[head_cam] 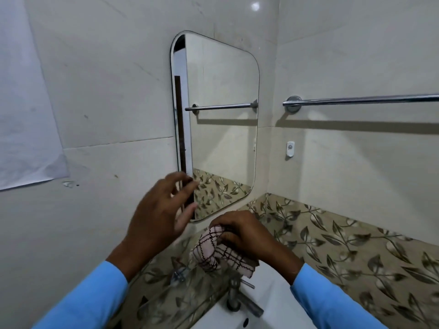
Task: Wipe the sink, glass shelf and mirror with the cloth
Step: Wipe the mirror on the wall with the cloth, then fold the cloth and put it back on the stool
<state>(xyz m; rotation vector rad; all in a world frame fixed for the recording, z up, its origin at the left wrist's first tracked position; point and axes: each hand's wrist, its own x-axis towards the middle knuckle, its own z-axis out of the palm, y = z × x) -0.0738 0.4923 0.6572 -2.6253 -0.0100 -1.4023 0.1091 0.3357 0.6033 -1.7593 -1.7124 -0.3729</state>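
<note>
Nearest the camera: one white sink (273,302) at the bottom edge, with one metal tap (234,298) standing at its rear rim. Two blue sleeves enter from the lower corners.

Left of the tap is one glass shelf (166,295). It is transparent, lies level against the leaf-patterned tile, and runs along the wall with its long axis left to right.

Above the tap, the right hand (247,236) is closed around one checked cloth (213,252). The cloth is bunched, and its loose end hangs down and to the right over the sink.

The left hand (161,210) holds nothing. Its fingers are spread wide and it is raised in front of the mirror's lower left corner. The hand is blurred, so contact with the glass cannot be confirmed.

Beyond the hands is one mirror (221,127) with rounded corners, fixed to the wall, long axis upright.

On the right-hand wall is one chrome towel rail (356,100), horizontal and reflected in the mirror. One small white fitting (290,148) sits below it.
</note>
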